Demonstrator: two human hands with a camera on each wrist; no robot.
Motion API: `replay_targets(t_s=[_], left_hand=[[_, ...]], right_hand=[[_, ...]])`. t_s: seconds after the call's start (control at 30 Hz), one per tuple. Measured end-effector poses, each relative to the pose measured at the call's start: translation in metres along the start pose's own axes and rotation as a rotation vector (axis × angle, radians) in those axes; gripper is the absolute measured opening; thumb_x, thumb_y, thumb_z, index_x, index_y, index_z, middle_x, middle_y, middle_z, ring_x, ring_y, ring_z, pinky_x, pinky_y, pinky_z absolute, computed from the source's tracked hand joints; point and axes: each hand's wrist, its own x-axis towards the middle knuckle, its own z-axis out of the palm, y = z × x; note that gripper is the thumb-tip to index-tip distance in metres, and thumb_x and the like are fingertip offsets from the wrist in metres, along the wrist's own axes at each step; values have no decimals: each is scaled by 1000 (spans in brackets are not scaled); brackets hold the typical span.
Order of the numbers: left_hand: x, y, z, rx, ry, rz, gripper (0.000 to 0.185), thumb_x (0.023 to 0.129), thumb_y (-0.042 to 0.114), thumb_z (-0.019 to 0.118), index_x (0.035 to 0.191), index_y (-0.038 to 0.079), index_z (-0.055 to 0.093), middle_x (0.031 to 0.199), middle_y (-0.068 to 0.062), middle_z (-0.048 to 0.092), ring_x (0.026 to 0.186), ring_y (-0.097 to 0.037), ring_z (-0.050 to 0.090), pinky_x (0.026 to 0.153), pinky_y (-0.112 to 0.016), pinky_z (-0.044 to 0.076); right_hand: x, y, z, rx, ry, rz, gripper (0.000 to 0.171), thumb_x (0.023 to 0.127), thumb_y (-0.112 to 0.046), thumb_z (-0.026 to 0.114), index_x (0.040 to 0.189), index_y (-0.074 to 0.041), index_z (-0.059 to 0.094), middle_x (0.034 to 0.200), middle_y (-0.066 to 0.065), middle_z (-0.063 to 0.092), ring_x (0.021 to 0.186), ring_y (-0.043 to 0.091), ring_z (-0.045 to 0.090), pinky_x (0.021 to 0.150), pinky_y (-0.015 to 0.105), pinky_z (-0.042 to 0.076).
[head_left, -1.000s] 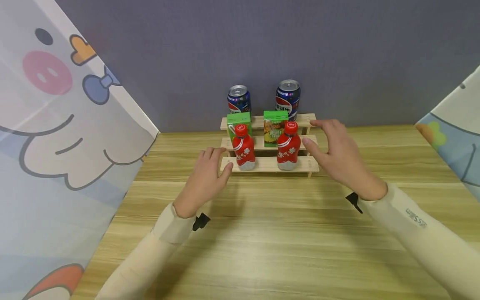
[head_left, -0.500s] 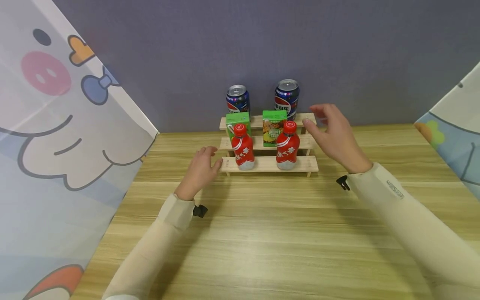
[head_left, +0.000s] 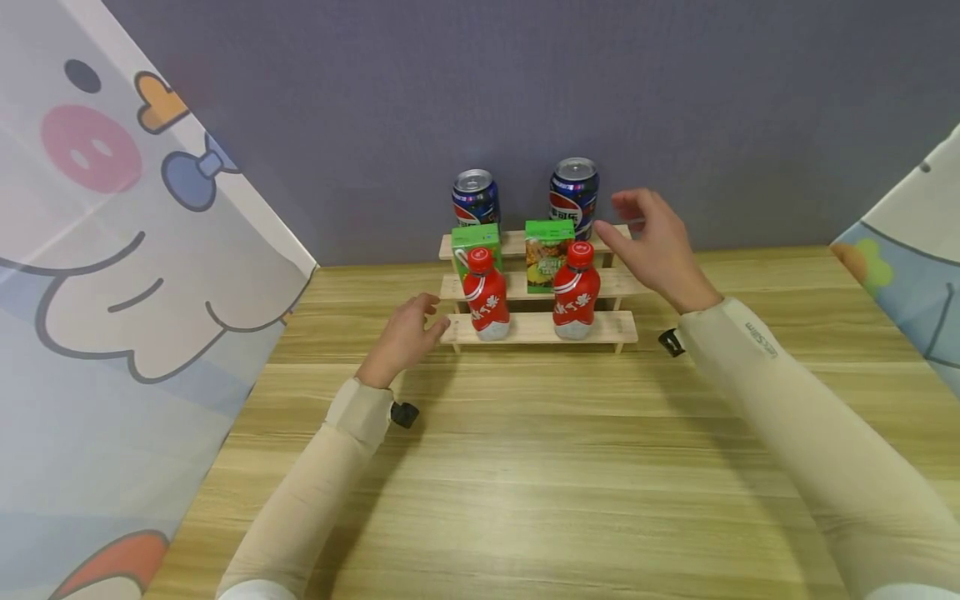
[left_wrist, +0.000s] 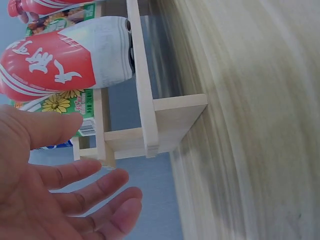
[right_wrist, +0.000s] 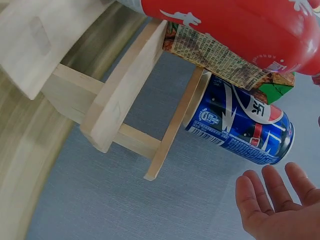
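Note:
A three-step wooden rack (head_left: 525, 328) stands on the table against the back wall. Its top step bears a left cola can (head_left: 476, 196) and a right cola can (head_left: 576, 187), both blue. On the middle step are a left green drink carton (head_left: 468, 237) and a right one with a fruit picture (head_left: 542, 257). Two red bottles, left (head_left: 487, 300) and right (head_left: 576, 296), stand on the lowest step. My left hand (head_left: 405, 337) is beside the rack's left end, fingers loosely bent, holding nothing. My right hand (head_left: 654, 246), fingers spread and empty, hovers near the right can (right_wrist: 240, 120).
The wood-grain table (head_left: 540, 467) stretches in front of the rack. A grey wall (head_left: 375, 125) rises right behind it. Cartoon-printed panels stand at the left (head_left: 150, 275) and right (head_left: 922, 250).
My right hand has moved up and left, from the rack's lower right side to beside the top step. My left hand has drawn slightly away from the left bottle. The drinks stay put.

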Motion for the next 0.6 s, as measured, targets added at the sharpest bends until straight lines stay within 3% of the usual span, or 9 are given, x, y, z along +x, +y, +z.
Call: replay_targets(t_s=[0.6], left_hand=[[5,-5,7,-28,-10,-58,46,85,30,53,121,4,40,112,-13,47,99,-27,46,76,-40,43]], right_hand=[[27,-11,-2,5,-46,73,59,79,-43,56,123,-6,40,119,8,43,105,23,42,88,33,36]])
